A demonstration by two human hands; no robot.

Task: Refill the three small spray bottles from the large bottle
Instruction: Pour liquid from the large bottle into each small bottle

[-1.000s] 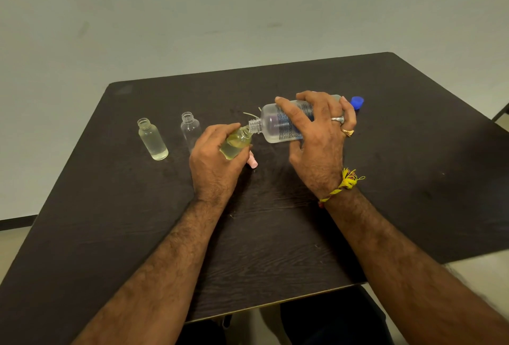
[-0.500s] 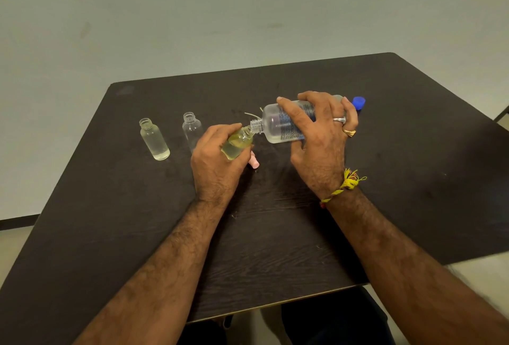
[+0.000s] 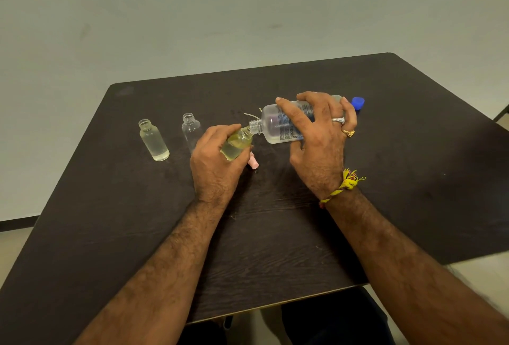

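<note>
Head view: right hand (image 3: 321,149) gripped large bottle (image 3: 278,127), tipped, neck at mouth of small bottle (image 3: 237,144) held by left hand (image 3: 217,164). Step: pouring. Next, likely: level large bottle, take empty bottle (image 3: 191,131) left of it.

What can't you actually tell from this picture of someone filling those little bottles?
Head view only:
- Whether liquid is flowing: the large bottle meets the held small bottle mouth to mouth, and no stream shows.
- The held bottle's fill level: the left hand covers much of it.
- The label print: too small, and the right hand covers part.
- The pink piece: mostly hidden behind the left hand.
- The blue cap: partly behind the large bottle.
</note>
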